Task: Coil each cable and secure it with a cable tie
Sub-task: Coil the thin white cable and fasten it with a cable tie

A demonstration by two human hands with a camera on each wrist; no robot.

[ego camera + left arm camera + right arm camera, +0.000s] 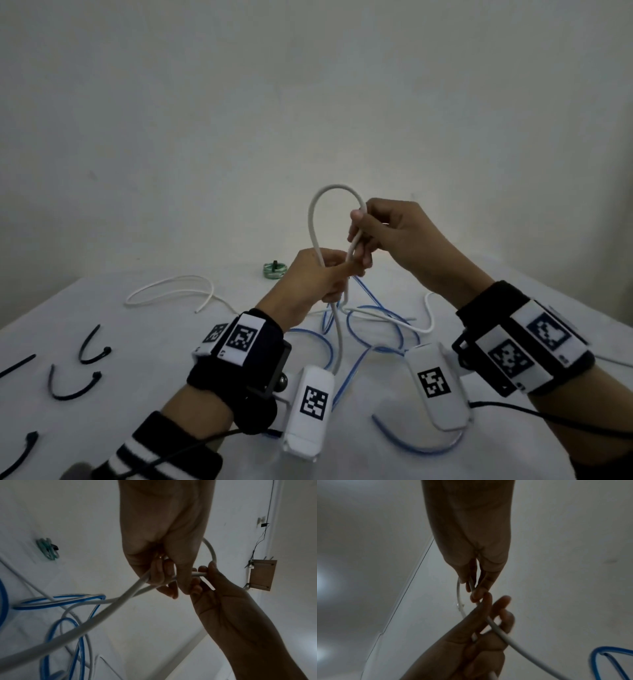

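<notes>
Both hands pinch the white cable (317,219), its loop raised above the table (137,342); the left hand (317,277) grips its base, the right hand (394,233) at 2 o'clock. Blue cable (373,329) tangles beneath, black cable ties (90,346) lie at 9 o'clock. Only the left wrist view shows a wooden wall box (261,574).

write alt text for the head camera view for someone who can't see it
Two hands hold a white cable up in a loop above a white table: the left hand grips the loop's base, and the right hand pinches its right side. Blue cable lies tangled below, black cable ties at the left, and a small green coil behind.
</notes>
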